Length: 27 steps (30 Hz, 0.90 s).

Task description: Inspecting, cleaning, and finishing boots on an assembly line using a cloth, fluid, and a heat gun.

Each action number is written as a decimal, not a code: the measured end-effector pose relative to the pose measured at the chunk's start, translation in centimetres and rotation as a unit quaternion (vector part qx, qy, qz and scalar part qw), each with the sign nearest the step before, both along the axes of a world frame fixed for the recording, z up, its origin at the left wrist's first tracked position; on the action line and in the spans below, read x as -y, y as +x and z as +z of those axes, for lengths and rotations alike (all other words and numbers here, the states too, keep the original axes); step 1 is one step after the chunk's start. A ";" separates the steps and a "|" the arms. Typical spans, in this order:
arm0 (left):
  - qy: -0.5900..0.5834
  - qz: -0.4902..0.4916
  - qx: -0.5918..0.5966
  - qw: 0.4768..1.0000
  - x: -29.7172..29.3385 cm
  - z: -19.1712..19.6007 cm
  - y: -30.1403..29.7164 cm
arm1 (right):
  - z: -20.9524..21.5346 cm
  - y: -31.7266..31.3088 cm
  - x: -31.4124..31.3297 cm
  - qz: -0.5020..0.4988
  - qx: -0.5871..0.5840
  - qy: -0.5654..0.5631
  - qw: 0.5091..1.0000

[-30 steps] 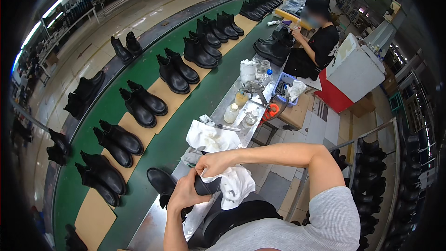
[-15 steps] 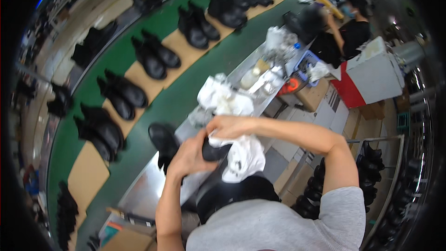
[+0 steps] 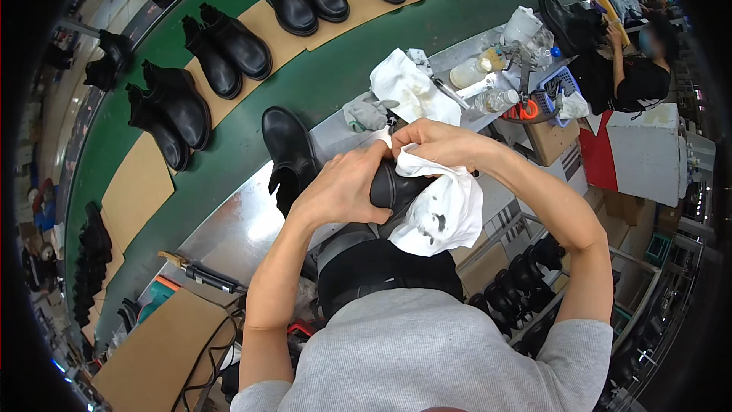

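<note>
The left hand (image 3: 343, 191) is wrapped around a black boot (image 3: 396, 187), its grip closed on the rounded leather with the fingers curled over the top. The right hand (image 3: 431, 143) presses a white cloth (image 3: 446, 210) against the same boot, its grip closed on a bunch of the fabric; the rest of the cloth hangs down from the boot, smudged with dark marks. The boot is held above the near edge of the metal surface (image 3: 236, 225), just in front of the person's chest, and most of it is hidden by the hands and cloth.

On the surface, just left of the held boot, a second black boot (image 3: 286, 149) stands upright. Beyond the held boot lie a grey glove (image 3: 364, 112) and a crumpled white rag (image 3: 408, 88), touching each other. Farther along the surface from the held boot stand a few plastic bottles (image 3: 480, 76) and a blue basket (image 3: 553, 91). To the left of the held boot, at the near end of the surface, a dark tool with a cable (image 3: 206, 275) rests.

Past the surface, a green conveyor belt (image 3: 305, 80) curves away, carrying pairs of black boots (image 3: 229, 46) on tan cardboard sheets (image 3: 137, 187). Far beyond the held boot, another person in a black top (image 3: 637, 80) sits at the same line. Below and right of the held boot, more dark boots (image 3: 526, 282) sit on a rack.
</note>
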<state>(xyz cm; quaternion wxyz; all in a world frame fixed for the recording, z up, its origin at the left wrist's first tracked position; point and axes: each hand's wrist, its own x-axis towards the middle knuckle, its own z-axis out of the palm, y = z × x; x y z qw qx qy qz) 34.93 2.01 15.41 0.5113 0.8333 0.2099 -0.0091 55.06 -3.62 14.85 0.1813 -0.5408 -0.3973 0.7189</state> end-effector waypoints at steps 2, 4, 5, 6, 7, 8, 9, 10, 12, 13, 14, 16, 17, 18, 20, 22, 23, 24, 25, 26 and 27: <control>0.007 -0.007 -0.007 1.000 0.1 -0.3 -0.1 | 0.9 0.0 -0.1 0.032 -0.008 0.009 0.999; 0.008 -0.008 -0.009 1.000 0.2 -0.3 -0.1 | 1.6 -0.3 0.0 0.104 0.028 0.050 0.993; 0.010 -0.010 -0.009 1.000 0.2 -0.3 -0.1 | 1.6 -0.3 0.0 0.106 0.027 0.048 0.993; 0.009 -0.007 -0.010 1.000 0.2 -0.4 -0.1 | 1.6 -0.5 -0.1 0.097 0.037 0.042 0.994; 0.011 -0.005 0.000 1.000 0.3 -0.6 -0.2 | 1.6 -0.6 -0.2 0.088 0.047 0.036 0.994; 0.013 -0.003 0.010 1.000 0.3 -0.8 -0.2 | 1.6 -0.7 -0.2 0.090 0.047 0.035 0.994; 0.012 -0.002 0.011 1.000 0.3 -0.7 -0.1 | 1.9 -0.7 -0.2 0.063 0.036 0.011 0.997; 0.015 -0.005 0.002 1.000 0.4 -0.7 0.0 | 2.0 -0.7 -0.2 0.035 0.026 -0.013 0.999; 0.016 -0.008 -0.007 1.000 0.4 -0.6 0.0 | 1.8 -0.4 -0.2 0.039 0.008 -0.020 0.999; 0.014 -0.006 -0.004 1.000 0.4 -0.6 -0.1 | 1.7 -0.2 -0.1 0.043 -0.011 -0.026 0.999; 0.013 -0.005 -0.001 1.000 0.4 -0.7 -0.1 | 1.6 -0.3 -0.1 0.044 -0.011 -0.028 0.999; 0.015 -0.003 0.001 1.000 0.4 -0.6 -0.1 | 1.6 -0.5 0.1 0.036 0.018 -0.006 0.999; 0.020 -0.002 0.002 1.000 0.4 -0.6 -0.2 | 1.7 -0.6 0.1 0.037 0.018 -0.008 0.999; 0.018 -0.002 0.002 1.000 0.4 -0.6 -0.1 | 1.9 -0.6 0.1 0.047 0.028 -0.002 0.999; 0.021 -0.004 -0.011 1.000 0.3 -0.7 0.0 | 1.8 -0.6 0.0 0.057 0.038 0.004 0.998; 0.014 -0.005 -0.017 1.000 0.3 -0.4 -0.1 | 1.6 -0.4 0.0 0.091 0.061 0.009 0.994; 0.006 -0.009 -0.023 1.000 0.3 -0.3 -0.1 | 1.6 -0.4 0.1 0.093 0.061 0.009 0.994; 0.005 -0.007 -0.023 1.000 0.4 -0.4 -0.1 | 1.5 -0.3 0.2 0.071 0.047 -0.008 0.996; 0.010 -0.007 -0.022 1.000 0.4 -0.4 0.0 | 1.4 -0.3 0.2 0.050 0.034 -0.025 0.998; 0.014 -0.006 -0.021 1.000 0.5 -0.4 0.0 | 1.4 -0.4 0.2 0.051 0.034 -0.026 0.998; 0.013 -0.005 -0.021 1.000 0.5 -0.5 0.0 | 1.4 -0.5 0.2 0.040 0.040 -0.032 0.998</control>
